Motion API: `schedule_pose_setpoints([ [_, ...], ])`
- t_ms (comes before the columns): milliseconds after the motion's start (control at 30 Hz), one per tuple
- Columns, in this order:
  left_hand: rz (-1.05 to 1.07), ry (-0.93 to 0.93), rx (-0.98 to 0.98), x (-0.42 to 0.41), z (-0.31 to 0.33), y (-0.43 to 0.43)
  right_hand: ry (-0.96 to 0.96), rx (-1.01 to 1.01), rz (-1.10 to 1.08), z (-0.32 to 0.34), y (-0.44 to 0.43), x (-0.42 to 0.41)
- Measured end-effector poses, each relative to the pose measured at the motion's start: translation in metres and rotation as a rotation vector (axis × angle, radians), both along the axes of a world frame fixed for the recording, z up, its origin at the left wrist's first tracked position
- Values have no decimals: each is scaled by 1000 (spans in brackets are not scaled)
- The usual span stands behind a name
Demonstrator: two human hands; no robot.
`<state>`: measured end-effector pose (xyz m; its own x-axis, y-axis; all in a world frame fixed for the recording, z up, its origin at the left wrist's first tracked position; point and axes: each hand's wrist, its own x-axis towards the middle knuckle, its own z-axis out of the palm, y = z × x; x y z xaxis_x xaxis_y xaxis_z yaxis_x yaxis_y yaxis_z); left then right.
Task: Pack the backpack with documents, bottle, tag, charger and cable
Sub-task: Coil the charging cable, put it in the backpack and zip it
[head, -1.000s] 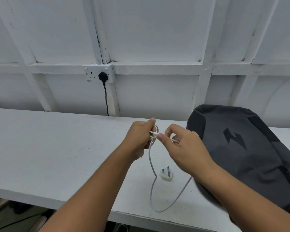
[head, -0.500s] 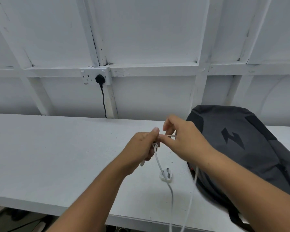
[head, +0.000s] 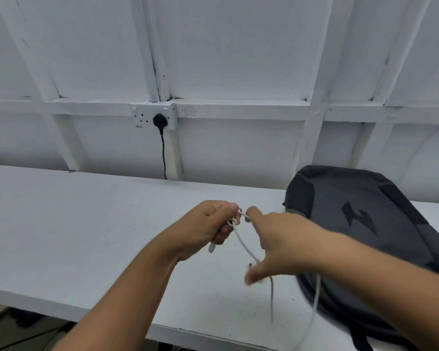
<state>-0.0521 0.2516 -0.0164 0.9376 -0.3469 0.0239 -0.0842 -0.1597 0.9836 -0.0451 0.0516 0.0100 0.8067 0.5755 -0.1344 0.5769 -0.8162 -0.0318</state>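
While my left hand [head: 208, 228] grips the cable [head: 243, 245], my right hand [head: 281, 239] is blurred.
I cannot tell its grip; the backpack [head: 365, 224] lies at the right.

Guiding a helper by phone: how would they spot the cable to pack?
On the long white table, look just left of the dark grey fabric backpack. There the left hand grips a thin white cable that trails down past the right hand. Unlike the black lead hanging from the white wall socket, it is white and hand-held.
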Motion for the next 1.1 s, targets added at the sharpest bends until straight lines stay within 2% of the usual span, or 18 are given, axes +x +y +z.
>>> schedule_pose_setpoints([
  [67, 41, -36, 82, 0, -1, 5, -37, 52, -32, -9, -1, 4],
  [200, -17, -34, 167, -5, -5, 17, 76, 155, -19, 21, -26, 28],
  [267, -117, -5, 185, -9, -8, 11, -52, 81, 79, 37, -33, 41],
  [367, -237, 29, 170, -17, -11, -10, -409, 19, 334, 53, -24, 59],
  [433, -267, 60, 67, -21, -11, -23, -432, 63, 438, 57, -13, 68],
  [500, -238, 103, -97, -26, -11, -33, -362, 198, 424, 55, -5, 76],
  [600, -212, 205, -427, -30, -7, -43, -236, 392, 230, 37, 1, 87],
  [667, -226, 214, -617, -31, -1, -47, -57, 530, 141, 16, 8, 83],
  [767, -190, 113, -737, -27, 8, -52, 329, 852, 43, -16, 23, 53],
  [833, -107, 82, -810, -20, 14, -53, 374, 998, 29, -35, 32, 30],
  [933, 112, -46, -746, 0, 26, -43, 365, 1153, -84, -52, 47, 9],
  [1033, 287, -233, -491, 19, 29, -30, 560, 1179, -221, -49, 52, -9],
  [1100, 330, -310, -344, 26, 27, -27, 654, 1184, -267, -43, 49, -13],
])
